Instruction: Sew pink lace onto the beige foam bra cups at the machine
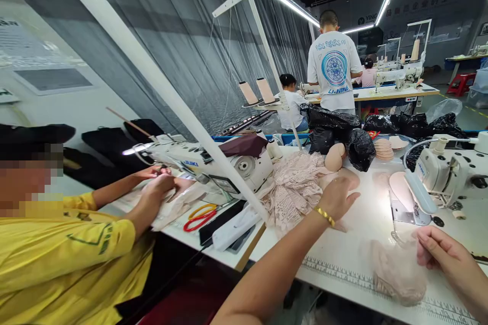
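Note:
My left hand (337, 197), with a gold bracelet on the wrist, reaches across the white sewing table (343, 259) and rests with loosely curled fingers on a beige padded cup (349, 177), beside a heap of beige lace fabric (293, 188). My right hand (438, 251) is at the table's near right, its fingers pinched on the edge of a beige lace cup piece (396, 271) lying on the table. A white sewing machine (450, 167) stands just beyond my right hand.
A co-worker in a yellow shirt (57, 264) sews at a white machine (213, 162) to my left; red scissors (198, 221) lie near. Black bags (343, 132) and stacked beige cups (383, 148) sit behind. A person in a white T-shirt (333, 68) stands further back.

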Demonstrator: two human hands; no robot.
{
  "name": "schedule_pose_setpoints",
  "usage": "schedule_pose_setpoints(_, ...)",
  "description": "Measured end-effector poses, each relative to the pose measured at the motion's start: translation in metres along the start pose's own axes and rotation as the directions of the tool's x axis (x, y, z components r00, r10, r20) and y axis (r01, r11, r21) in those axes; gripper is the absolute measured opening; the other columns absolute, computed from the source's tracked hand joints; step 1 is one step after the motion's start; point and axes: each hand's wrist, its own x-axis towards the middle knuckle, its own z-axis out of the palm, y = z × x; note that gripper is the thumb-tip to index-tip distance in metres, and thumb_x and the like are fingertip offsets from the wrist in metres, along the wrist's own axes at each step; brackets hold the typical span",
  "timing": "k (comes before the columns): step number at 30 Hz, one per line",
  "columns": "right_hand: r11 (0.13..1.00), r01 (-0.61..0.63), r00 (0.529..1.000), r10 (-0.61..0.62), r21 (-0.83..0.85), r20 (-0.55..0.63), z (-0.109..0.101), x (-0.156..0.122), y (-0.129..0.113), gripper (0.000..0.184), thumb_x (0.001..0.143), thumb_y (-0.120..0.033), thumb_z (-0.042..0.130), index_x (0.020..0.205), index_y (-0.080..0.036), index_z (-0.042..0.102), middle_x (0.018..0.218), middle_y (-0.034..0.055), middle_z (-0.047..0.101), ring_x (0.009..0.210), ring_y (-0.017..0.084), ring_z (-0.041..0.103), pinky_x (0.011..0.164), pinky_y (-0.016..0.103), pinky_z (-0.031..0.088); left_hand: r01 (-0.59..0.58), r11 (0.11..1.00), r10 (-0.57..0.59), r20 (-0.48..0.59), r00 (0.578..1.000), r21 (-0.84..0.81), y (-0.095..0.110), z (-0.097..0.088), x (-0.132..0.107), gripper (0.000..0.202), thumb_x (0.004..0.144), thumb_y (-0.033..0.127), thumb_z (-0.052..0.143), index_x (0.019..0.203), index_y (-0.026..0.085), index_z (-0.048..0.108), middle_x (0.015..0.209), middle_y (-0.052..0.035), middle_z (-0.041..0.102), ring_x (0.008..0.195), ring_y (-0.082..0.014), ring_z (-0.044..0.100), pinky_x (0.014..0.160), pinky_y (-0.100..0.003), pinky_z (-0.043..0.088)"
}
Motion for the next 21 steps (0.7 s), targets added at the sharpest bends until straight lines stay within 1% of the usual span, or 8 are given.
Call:
schedule_pose_setpoints(2, 1.0, -0.004, 1.0, 0.004, 0.028, 0.002, -0.001, 0.003, 0.002, 0.05, 0.089, -0.071, 0.064, 0.076, -0.023, 0.067, 0.067, 0.0021, 0.063, 0.066, 0.019, 0.054, 0.062, 0.032, 0.045, -0.013, 0.999, 0.013, 0.011, 1.0, 0.042, -0.006, 0.008, 0.032, 0.027, 0.096, 0.03, 0.069, 0.121, 0.017, 0.067, 0.125, -0.0125, 0.068, 0.116, -0.0268, 0.064, 0.101, -0.04, 0.051)
schedule_pose_setpoints(4, 0.998, -0.022, 1.0, 0.022, 0.06, 0.003, -0.002, 0.003, 0.003, 0.048, 0.09, -0.07, 0.064, 0.081, -0.023, 0.069, 0.069, 0.0019, 0.064, 0.068, 0.019, 0.054, 0.064, 0.032, 0.044, -0.014, 0.998, 0.012, 0.023, 1.0, 0.068, -0.011, 0.019, 0.052, 0.03, 0.098, 0.032, 0.068, 0.124, 0.017, 0.066, 0.127, -0.0118, 0.067, 0.114, -0.0259, 0.065, 0.1, -0.043, 0.054)
schedule_pose_setpoints(9, 0.982, -0.082, 0.997, 0.08, 0.171, 0.015, -0.004, 0.0, -0.001, 0.053, 0.088, -0.073, 0.065, 0.095, -0.021, 0.075, 0.072, 0.0033, 0.067, 0.072, 0.021, 0.059, 0.067, 0.033, 0.045, -0.009, 0.998, 0.008, 0.008, 1.0, 0.064, -0.026, 0.032, 0.064, 0.033, 0.102, 0.039, 0.065, 0.127, 0.017, 0.064, 0.126, -0.0097, 0.066, 0.108, -0.0231, 0.067, 0.092, -0.043, 0.06)
schedule_pose_setpoints(12, 0.978, -0.08, 0.997, 0.079, 0.191, 0.014, -0.004, 0.002, -0.002, 0.059, 0.086, -0.077, 0.065, 0.094, -0.02, 0.076, 0.072, 0.0052, 0.068, 0.072, 0.022, 0.062, 0.067, 0.035, 0.047, 0.005, 1.0, -0.004, -0.063, 0.998, 0.017, -0.031, 0.026, 0.063, 0.021, 0.101, 0.034, 0.066, 0.11, 0.015, 0.069, 0.113, -0.0082, 0.07, 0.101, -0.021, 0.068, 0.094, -0.042, 0.058)
schedule_pose_setpoints(14, 0.976, -0.077, 0.997, 0.075, 0.202, 0.019, -0.004, 0.003, -0.001, 0.063, 0.084, -0.08, 0.064, 0.093, -0.019, 0.076, 0.072, 0.006, 0.068, 0.072, 0.023, 0.063, 0.067, 0.036, 0.048, 0.021, 0.998, -0.029, -0.159, 0.987, -0.051, -0.029, 0.019, 0.06, 0.014, 0.099, 0.028, 0.064, 0.094, 0.016, 0.07, 0.106, -0.0085, 0.072, 0.102, -0.0219, 0.067, 0.097, -0.041, 0.054)
schedule_pose_setpoints(16, 0.974, -0.074, 0.997, 0.071, 0.212, 0.024, -0.005, 0.004, 0.0, 0.067, 0.083, -0.083, 0.062, 0.093, -0.019, 0.076, 0.072, 0.0064, 0.068, 0.071, 0.023, 0.063, 0.067, 0.036, 0.049, 0.047, 0.988, -0.086, -0.272, 0.959, -0.147, -0.024, 0.011, 0.052, 0.015, 0.096, 0.027, 0.061, 0.085, 0.019, 0.067, 0.1, -0.0092, 0.072, 0.102, -0.0234, 0.067, 0.097, -0.039, 0.053)
schedule_pose_setpoints(19, 0.972, -0.071, 0.997, 0.068, 0.224, 0.019, -0.006, 0.003, 0.001, 0.069, 0.081, -0.086, 0.062, 0.092, -0.019, 0.075, 0.071, 0.0056, 0.067, 0.071, 0.023, 0.064, 0.067, 0.036, 0.048, 0.073, 0.941, -0.195, -0.354, 0.915, -0.33, -0.009, 0.0, 0.026, 0.019, 0.094, 0.038, 0.057, 0.088, 0.02, 0.061, 0.088, -0.0056, 0.069, 0.085, -0.0208, 0.068, 0.082, -0.034, 0.057)
schedule_pose_setpoints(21, 0.971, -0.07, 0.998, 0.068, 0.23, 0.016, -0.007, 0.001, 0.0, 0.069, 0.08, -0.086, 0.063, 0.092, -0.019, 0.075, 0.07, 0.0051, 0.066, 0.07, 0.022, 0.063, 0.066, 0.036, 0.048, 0.065, 0.888, -0.233, -0.323, 0.917, -0.455, 0.006, -0.004, -0.001, 0.023, 0.092, 0.043, 0.055, 0.092, 0.02, 0.057, 0.081, -0.0021, 0.067, 0.07, -0.0166, 0.065, 0.066, -0.029, 0.056)
